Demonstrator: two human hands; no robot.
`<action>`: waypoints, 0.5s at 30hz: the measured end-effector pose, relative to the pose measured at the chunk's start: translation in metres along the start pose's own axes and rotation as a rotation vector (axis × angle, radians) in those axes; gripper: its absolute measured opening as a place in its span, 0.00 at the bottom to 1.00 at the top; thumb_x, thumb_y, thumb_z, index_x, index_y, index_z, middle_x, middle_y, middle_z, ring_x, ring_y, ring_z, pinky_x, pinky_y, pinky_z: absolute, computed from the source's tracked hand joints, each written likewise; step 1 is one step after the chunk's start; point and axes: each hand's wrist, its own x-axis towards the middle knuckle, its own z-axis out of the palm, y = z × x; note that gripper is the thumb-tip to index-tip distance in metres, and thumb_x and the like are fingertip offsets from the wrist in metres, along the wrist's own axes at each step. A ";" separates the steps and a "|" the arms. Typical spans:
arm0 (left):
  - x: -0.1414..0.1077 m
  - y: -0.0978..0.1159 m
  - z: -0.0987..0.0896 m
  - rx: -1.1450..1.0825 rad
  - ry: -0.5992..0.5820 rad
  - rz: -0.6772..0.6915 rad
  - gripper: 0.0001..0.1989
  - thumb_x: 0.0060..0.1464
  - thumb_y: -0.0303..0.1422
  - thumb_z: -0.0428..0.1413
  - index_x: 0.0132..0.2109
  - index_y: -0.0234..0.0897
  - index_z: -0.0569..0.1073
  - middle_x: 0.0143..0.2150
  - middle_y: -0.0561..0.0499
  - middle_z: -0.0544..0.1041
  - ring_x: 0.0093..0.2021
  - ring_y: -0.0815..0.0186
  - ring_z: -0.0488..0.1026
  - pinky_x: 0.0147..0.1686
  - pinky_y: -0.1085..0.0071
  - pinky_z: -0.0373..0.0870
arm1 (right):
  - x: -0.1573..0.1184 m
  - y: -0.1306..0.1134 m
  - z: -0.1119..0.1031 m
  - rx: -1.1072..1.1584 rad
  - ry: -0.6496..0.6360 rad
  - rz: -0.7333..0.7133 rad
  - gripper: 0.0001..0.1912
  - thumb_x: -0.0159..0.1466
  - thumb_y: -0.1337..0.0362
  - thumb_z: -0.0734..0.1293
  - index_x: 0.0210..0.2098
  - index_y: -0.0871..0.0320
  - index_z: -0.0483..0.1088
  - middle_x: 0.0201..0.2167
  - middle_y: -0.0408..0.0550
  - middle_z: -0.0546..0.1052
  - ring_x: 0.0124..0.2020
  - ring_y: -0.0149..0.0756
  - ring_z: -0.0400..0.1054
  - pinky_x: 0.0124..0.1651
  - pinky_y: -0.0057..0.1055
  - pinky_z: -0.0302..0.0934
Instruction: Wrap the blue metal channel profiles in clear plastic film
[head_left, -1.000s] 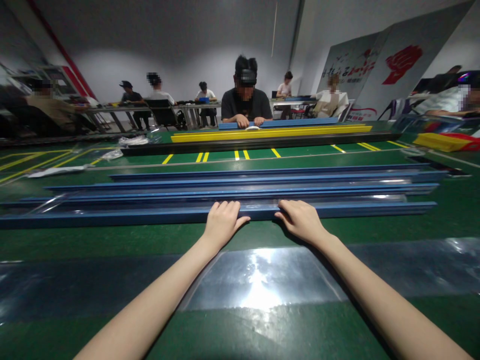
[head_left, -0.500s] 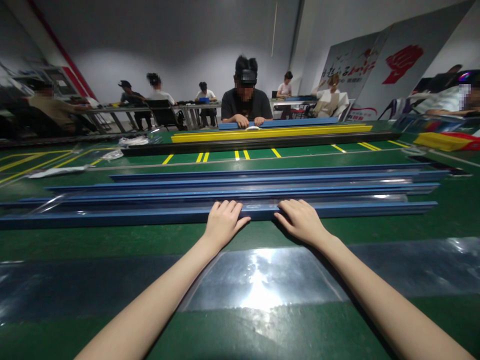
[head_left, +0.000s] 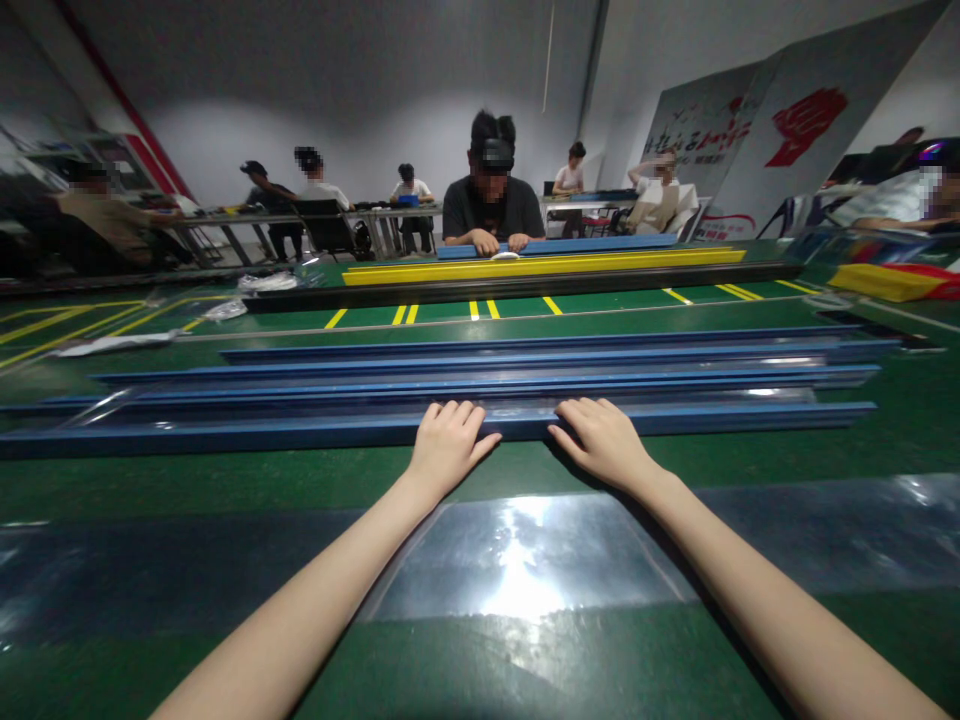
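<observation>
Both hands are at the nearest long blue plastic strip [head_left: 225, 438], which lies across the green table. My left hand [head_left: 448, 447] grips its near edge, with fingers bent over the top and the thumb stretched along the near side. A short way to the right, my right hand [head_left: 607, 442] holds the same edge in a similar way. The fingertips of both hands are partly hidden behind the edge. Behind this strip, more blue strips [head_left: 562, 350] lie roughly parallel, with shiny clear plastic film [head_left: 105, 405] on them.
A wide clear plastic sheet [head_left: 187, 560] lies under my forearms. Farther off are a black strip [head_left: 637, 282], a yellow strip [head_left: 540, 264] and a co-worker [head_left: 493, 205] with both hands on another blue strip [head_left: 607, 243]. A yellow and red item [head_left: 885, 283] lies at the right.
My hands and the blue strips stay where they were. In the background at the right, a seated person has raised an arm to the head.
</observation>
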 end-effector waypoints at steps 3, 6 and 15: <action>0.000 0.000 0.000 0.003 -0.004 -0.001 0.16 0.56 0.44 0.47 0.38 0.34 0.69 0.34 0.48 0.73 0.36 0.61 0.67 0.34 0.66 0.54 | 0.000 0.000 0.000 0.000 0.004 -0.001 0.14 0.64 0.57 0.52 0.33 0.58 0.64 0.31 0.49 0.73 0.33 0.36 0.61 0.34 0.31 0.44; 0.001 0.000 0.000 0.004 -0.005 -0.004 0.16 0.56 0.44 0.47 0.37 0.34 0.69 0.34 0.48 0.73 0.35 0.62 0.67 0.34 0.66 0.54 | 0.000 0.000 -0.001 0.001 0.010 -0.003 0.14 0.64 0.58 0.52 0.33 0.58 0.64 0.31 0.49 0.73 0.33 0.36 0.61 0.34 0.31 0.44; 0.001 0.001 -0.001 0.008 -0.009 -0.004 0.16 0.56 0.44 0.47 0.36 0.35 0.69 0.33 0.48 0.73 0.35 0.61 0.67 0.34 0.66 0.55 | 0.000 -0.001 -0.001 -0.008 -0.005 0.006 0.14 0.64 0.58 0.52 0.33 0.58 0.64 0.31 0.48 0.72 0.33 0.36 0.61 0.35 0.31 0.44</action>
